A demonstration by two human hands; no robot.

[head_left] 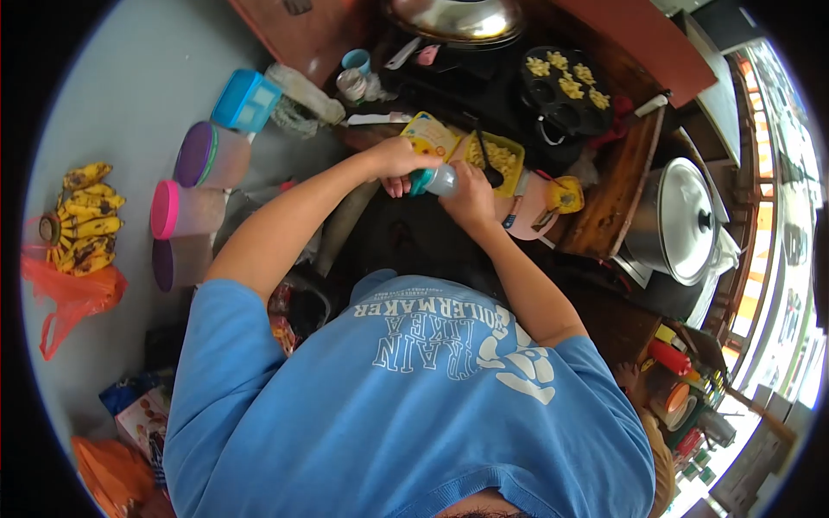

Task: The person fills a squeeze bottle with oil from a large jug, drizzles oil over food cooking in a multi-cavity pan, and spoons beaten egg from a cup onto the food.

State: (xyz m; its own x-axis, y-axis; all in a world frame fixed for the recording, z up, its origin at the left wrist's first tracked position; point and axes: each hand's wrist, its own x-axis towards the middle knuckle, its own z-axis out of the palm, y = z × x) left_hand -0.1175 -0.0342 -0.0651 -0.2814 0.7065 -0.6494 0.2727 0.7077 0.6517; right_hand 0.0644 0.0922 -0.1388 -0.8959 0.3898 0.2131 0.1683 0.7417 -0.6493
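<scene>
While the teal cap (420, 181) is held by the left hand (399, 161), fingers closed, the translucent bottle (444, 180) near the yellow tub (522, 164) is enclosed by the right hand's (471, 200) curled fingers, its probably light, slightly squeezable body best gripped gently around the middle.

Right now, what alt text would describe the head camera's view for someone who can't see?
A person's left hand and right hand grip a translucent bottle with a teal cap. Ahead sit a yellow tub of chopped food and a black multi-well pan holding yellow clumps; at far left are bananas.
</scene>
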